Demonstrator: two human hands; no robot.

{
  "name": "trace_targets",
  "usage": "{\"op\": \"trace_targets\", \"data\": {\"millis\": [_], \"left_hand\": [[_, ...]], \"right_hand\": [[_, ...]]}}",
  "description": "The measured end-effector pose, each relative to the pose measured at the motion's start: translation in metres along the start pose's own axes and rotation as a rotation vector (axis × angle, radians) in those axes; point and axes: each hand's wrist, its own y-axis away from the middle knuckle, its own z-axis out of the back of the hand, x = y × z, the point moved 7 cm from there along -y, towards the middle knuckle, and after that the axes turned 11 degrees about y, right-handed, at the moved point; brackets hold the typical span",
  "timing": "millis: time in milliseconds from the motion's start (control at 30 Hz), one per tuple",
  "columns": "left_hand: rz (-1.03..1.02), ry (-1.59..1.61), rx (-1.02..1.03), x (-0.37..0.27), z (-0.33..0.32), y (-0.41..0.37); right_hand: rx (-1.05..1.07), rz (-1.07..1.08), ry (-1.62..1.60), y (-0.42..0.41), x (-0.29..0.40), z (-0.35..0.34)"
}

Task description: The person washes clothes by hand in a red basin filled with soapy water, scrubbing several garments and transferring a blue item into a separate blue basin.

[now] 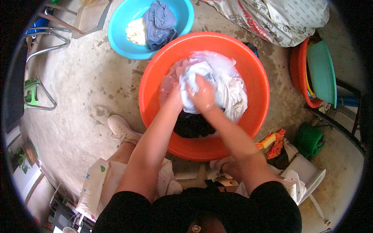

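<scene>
Both hands are inside a large orange plastic basin (163, 68) on the floor before me. Between them is a bunched, wet white cloth (199, 68). My right hand (204, 91) grips its near right side, blurred by motion. On the cloth's left side is my left hand (175, 93), its fingers mostly hidden behind the fabric. More white fabric (236, 97) lies crumpled in soapy water (220, 59) to the right. Dark fabric (193, 125) fills the near part of the basin, under my wrists.
A blue basin (119, 38) with a grey-blue garment (159, 23) and a pale yellow cloth (137, 32) touches the orange one at the back left. A printed woven sack (279, 20) lies back right. Stacked basins (320, 72) stand right. A yellow bar (268, 141) rests on orange netting (278, 144).
</scene>
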Motion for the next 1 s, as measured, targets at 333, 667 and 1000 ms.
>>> {"op": "trace_targets", "data": {"millis": [333, 667, 1000], "left_hand": [[-0.849, -1.837, -0.368, -0.030, -0.066, 0.091], [0.256, -1.978, -0.178, 0.009, -0.007, 0.037], [-0.431, -1.262, -0.335, -0.042, -0.020, 0.042]], "right_hand": [[-0.058, -0.080, 0.555, -0.012, -0.078, 0.001], [1.231, 0.053, 0.657, 0.017, -0.140, -0.067], [0.207, -0.099, 0.575, -0.013, -0.094, -0.012]]}}
